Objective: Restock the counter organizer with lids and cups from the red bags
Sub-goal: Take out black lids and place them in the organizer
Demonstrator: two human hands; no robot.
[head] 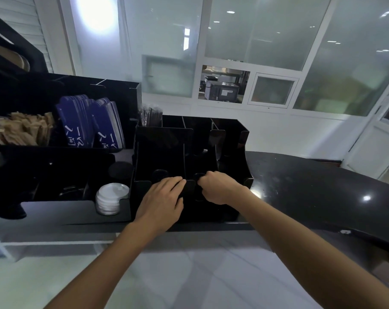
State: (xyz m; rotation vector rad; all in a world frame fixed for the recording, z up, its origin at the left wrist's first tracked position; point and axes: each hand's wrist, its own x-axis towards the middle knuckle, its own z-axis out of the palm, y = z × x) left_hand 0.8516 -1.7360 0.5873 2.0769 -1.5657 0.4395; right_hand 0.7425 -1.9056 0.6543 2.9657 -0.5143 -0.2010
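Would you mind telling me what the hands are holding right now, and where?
Both hands are on the black organizer's front edge; whether they hold lids cannot be told.

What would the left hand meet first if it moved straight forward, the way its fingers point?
Probably the black divider at the organizer's front: the left hand's fingertips already look very near or touching it. Depth is unclear.

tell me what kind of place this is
Most likely a cafe or takeaway drinks counter: a black compartmented organizer on a dark glossy counter, a stack of white plastic cup lids, and blue printed cup sleeves.
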